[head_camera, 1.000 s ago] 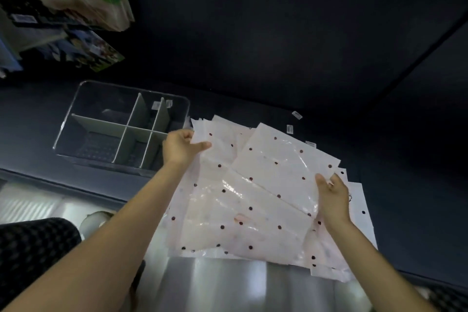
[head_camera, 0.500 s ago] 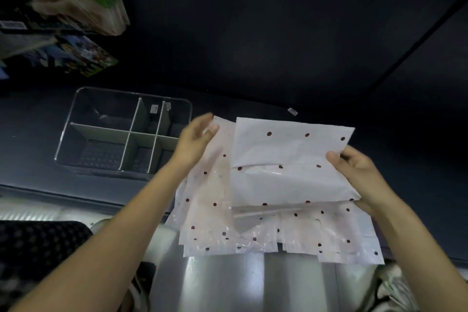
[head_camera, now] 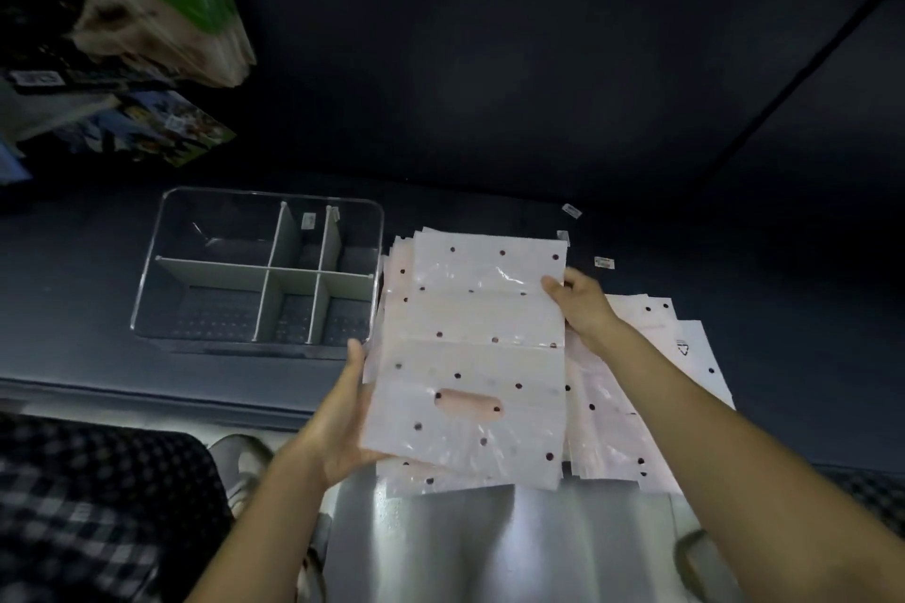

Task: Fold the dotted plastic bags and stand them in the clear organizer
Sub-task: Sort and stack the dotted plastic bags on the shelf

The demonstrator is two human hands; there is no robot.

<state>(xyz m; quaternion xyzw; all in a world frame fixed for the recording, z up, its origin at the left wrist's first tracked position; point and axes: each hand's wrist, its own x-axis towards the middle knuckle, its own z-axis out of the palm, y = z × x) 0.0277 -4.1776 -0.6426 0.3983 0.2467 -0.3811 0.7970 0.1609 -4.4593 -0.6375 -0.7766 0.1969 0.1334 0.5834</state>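
Observation:
A pale pink dotted plastic bag (head_camera: 470, 357) with a cut-out handle slot is held flat above a pile of several more dotted bags (head_camera: 631, 406). My left hand (head_camera: 345, 416) grips its lower left edge from beneath. The bag's upper right edge is pinched by my right hand (head_camera: 578, 304). The clear organizer (head_camera: 147, 269), split by grey dividers into several compartments, stands just left of the bags with nothing in it.
The dark work surface (head_camera: 489, 191) carries a few small white labels (head_camera: 604, 262) beyond the bags. Stacked colourful packages (head_camera: 147, 15) hang at the upper left. A shiny metal strip (head_camera: 489, 548) runs below the pile, with checkered fabric (head_camera: 88, 504) at lower left.
The top bag, lifted and folded over half a second ago, now lies spread flat lengthwise. My left hand dropped from the upper left corner to the lower left edge.

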